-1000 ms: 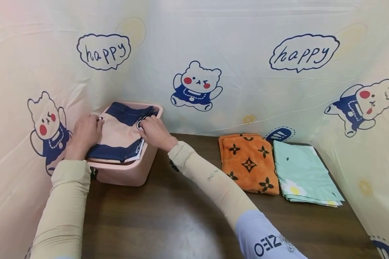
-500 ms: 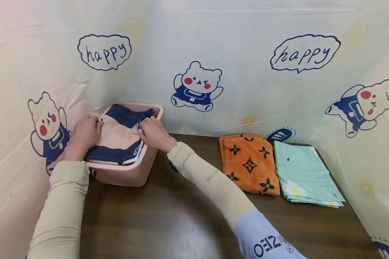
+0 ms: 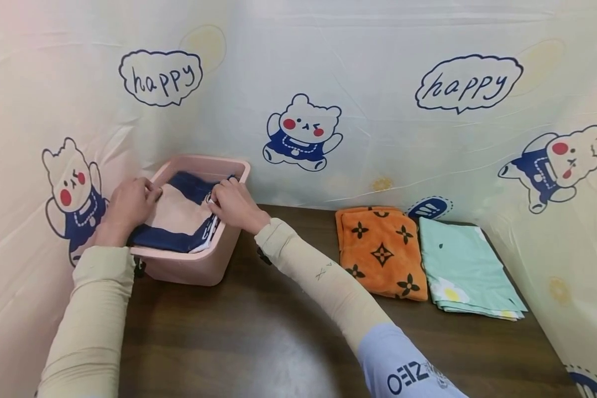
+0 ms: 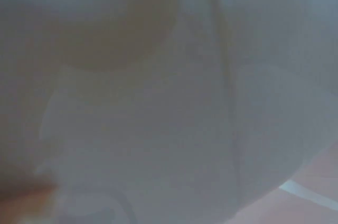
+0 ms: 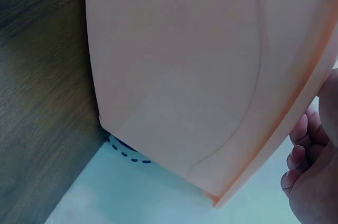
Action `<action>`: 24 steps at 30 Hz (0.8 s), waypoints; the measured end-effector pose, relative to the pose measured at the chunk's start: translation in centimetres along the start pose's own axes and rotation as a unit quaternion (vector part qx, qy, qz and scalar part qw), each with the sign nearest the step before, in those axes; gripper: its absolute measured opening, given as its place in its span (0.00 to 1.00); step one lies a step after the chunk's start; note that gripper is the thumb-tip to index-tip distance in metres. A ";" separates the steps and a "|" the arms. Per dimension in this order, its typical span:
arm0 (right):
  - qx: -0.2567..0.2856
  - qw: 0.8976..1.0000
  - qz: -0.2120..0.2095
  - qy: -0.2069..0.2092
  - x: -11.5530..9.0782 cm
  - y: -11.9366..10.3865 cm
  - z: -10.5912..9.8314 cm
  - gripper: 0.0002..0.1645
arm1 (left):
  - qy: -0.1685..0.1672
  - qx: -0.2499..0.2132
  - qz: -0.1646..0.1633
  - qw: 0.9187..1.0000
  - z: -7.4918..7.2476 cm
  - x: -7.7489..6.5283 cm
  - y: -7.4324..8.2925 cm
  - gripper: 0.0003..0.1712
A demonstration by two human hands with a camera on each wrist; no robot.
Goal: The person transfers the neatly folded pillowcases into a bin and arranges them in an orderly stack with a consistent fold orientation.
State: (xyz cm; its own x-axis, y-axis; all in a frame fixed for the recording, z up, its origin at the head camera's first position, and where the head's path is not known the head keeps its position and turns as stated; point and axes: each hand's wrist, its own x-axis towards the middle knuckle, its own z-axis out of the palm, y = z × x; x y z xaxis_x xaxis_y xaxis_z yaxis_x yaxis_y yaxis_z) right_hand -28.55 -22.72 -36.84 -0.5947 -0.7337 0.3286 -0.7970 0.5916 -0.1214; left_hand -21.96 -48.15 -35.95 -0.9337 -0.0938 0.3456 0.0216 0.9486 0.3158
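A folded cloth (image 3: pixel 174 213), navy at both ends and pale pink in the middle, lies inside a pink plastic bin (image 3: pixel 189 271) at the left of the table. My left hand (image 3: pixel 128 205) pinches its left edge near the bin's rim. On the opposite side, my right hand (image 3: pixel 236 204) grips the right edge, where the cloth bunches a little and white print shows. The right wrist view shows the bin's outer wall (image 5: pixel 174 76), with curled fingers (image 5: pixel 298 155) by the rim. Only blurred pale surfaces appear in the left wrist view.
An orange folded cloth (image 3: pixel 382 254) with dark flower shapes lies on the brown wooden table (image 3: pixel 258 342). Beside it is a mint-green folded cloth (image 3: pixel 470 268) with daisies. A printed curtain (image 3: pixel 378 143) hangs close behind the bin and along both sides.
The navy and pink cloth has sunk lower into the bin, so more of the bin's back inner wall shows. Both hands have shifted only slightly and keep their hold.
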 end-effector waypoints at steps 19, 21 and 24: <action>0.041 0.998 0.007 -0.037 -1.9 1.3 -1.3 0.20 | 0.006 0.020 0.031 0.999 -1.1 -0.7 2.3 0.17; 0.045 0.998 0.010 -0.041 -2.3 1.5 -1.5 0.22 | 0.005 0.019 0.033 0.999 -1.3 -0.9 2.9 0.17; 0.044 0.998 0.013 -0.045 -3.0 1.6 -1.7 0.23 | -0.004 0.021 0.033 0.999 -1.5 -1.3 3.7 0.19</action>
State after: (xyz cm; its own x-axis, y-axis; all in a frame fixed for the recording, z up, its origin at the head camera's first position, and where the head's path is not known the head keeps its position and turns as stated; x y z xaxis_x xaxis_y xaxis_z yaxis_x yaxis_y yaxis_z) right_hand -27.86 -19.00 -36.43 -0.6190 -0.7482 0.2390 -0.7852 0.5818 -0.2123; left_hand -20.12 -44.94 -33.91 -0.9334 -0.0276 0.3578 0.0691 0.9645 0.2548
